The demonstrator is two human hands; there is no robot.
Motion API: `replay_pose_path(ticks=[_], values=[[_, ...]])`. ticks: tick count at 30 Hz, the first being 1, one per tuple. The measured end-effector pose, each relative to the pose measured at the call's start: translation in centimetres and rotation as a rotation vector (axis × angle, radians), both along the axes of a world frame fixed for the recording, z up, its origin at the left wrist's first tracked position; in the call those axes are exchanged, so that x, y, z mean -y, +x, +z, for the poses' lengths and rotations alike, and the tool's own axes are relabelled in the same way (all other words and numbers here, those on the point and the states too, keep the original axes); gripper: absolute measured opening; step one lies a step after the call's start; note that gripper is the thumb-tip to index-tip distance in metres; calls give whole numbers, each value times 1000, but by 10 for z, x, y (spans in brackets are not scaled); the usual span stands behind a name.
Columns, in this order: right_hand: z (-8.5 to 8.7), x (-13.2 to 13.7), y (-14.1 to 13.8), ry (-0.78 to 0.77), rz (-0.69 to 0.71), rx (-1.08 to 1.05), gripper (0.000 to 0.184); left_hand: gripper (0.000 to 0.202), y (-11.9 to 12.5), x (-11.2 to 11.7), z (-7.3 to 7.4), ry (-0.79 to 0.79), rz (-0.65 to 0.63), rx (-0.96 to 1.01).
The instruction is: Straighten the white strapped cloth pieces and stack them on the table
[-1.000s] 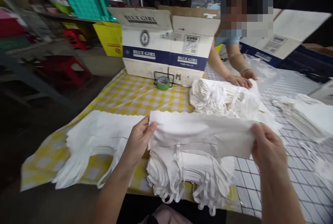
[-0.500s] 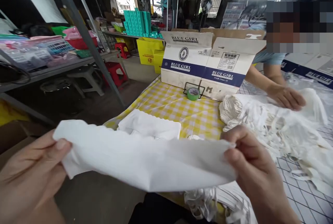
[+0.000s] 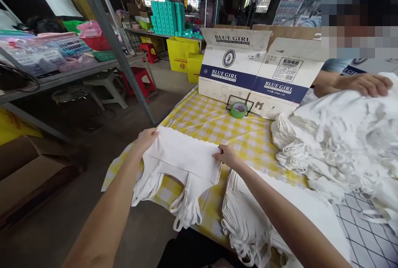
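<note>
- From where I stand, the left hand [image 3: 147, 139] is clamped on the far left corner of a white top [image 3: 183, 152], its thumb mostly out of my sight
- The right hand [image 3: 227, 155] is closed on the far right corner of the same top
- That top lies nearly flat at the left end of the yellow checked cloth [image 3: 255, 135], wavy edge away from the person, straps toward the near side
- Layers of straps show below it in a left stack [image 3: 149, 184], so I take it that several tops are laid there already; I cannot count them
- This one looks spread and roughly lined up, though neither hand has let go yet
- To the right lies a thicker stack [image 3: 245, 212] of similar white pieces, so I would judge that plenty is left to handle
- Farther right, a co-worker's hand [image 3: 371, 85] is on a big loose heap [image 3: 336, 135], far less tidy than the two stacks
- Green tape [image 3: 238, 113] sits in front of a carton [image 3: 261, 69] at the back, well apart from the person's hands
</note>
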State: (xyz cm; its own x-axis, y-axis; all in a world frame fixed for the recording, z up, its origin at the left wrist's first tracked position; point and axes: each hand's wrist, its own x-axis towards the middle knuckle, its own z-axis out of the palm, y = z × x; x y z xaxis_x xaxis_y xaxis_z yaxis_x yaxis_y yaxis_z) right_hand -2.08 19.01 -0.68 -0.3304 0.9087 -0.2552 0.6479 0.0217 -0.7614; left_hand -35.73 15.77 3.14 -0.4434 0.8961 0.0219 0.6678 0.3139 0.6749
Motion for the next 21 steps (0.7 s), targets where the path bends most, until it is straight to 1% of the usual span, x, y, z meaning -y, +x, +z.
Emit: replay_pose_path(ticks=[2,5,8,10,12,14,15,16,18,19,20,21], values=[[-11,-9,1,21,-14,7,22,17,2,-16,-6,-43,-6,-119],[-19,-18,6,38,-29,21,19,21,3,-32,-11,-116,5,-267],[-22,-25,8,80,-61,64,18,29,9,-39,-17,-186,22,-378],[-21,-25,6,127,-90,106,17,34,17,-37,-17,-222,20,-439],[-17,-23,4,179,-117,143,12,38,26,-32,-14,-238,-2,-490],[-9,-17,4,235,-136,167,4,40,35,-26,-10,-217,-44,-542],[-5,-15,6,259,-147,178,3,39,39,-23,-8,-193,-66,-582],[0,-11,10,284,-154,185,8,40,44,-22,-7,-161,-62,-664],[11,-3,25,340,-152,177,18,43,58,-20,-6,-90,-42,-843],[16,2,38,364,-146,165,22,44,69,-19,-6,-45,-38,-910],[21,8,53,384,-143,151,23,45,83,-18,-7,4,-54,-942],[26,16,72,398,-145,136,23,45,100,-14,-7,59,-89,-932]])
